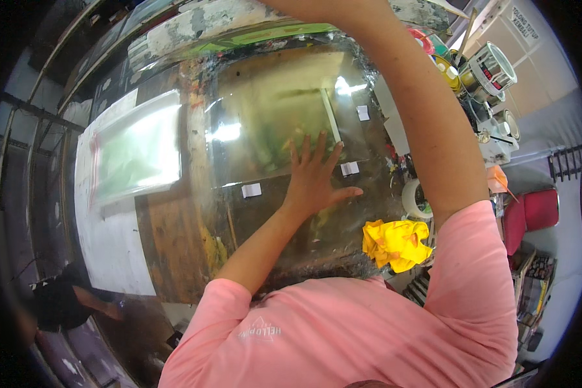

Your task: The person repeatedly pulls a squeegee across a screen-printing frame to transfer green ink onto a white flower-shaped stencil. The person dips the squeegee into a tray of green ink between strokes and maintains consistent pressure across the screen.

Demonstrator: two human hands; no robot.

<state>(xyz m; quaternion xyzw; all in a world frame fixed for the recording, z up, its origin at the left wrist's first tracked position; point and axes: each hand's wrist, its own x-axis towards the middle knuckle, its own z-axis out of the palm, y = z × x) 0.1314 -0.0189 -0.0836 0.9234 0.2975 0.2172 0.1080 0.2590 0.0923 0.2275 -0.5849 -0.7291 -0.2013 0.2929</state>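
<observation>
My left hand (312, 176) lies with its fingers spread on a glossy, see-through sheet (271, 97) on the dark worktable. Its fingertips reach the sheet's lower part, near a narrow white strip (330, 115). Small white tabs sit around the sheet: one tab (349, 169) is beside my thumb, another tab (251, 190) is left of my wrist, and a third tab (363, 113) is farther up on the right. My right arm stretches up over the table's right side and bends left at the top edge, where the hand is cut off.
On the left, a stack of clear plastic sheets (139, 152) rests on white paper (113, 252). A crumpled yellow cloth (398, 246) and a tape roll (416, 198) lie at right. Beyond stand metal cans (491, 68) and a red chair (530, 216). Another person's arm (97, 302) shows lower left.
</observation>
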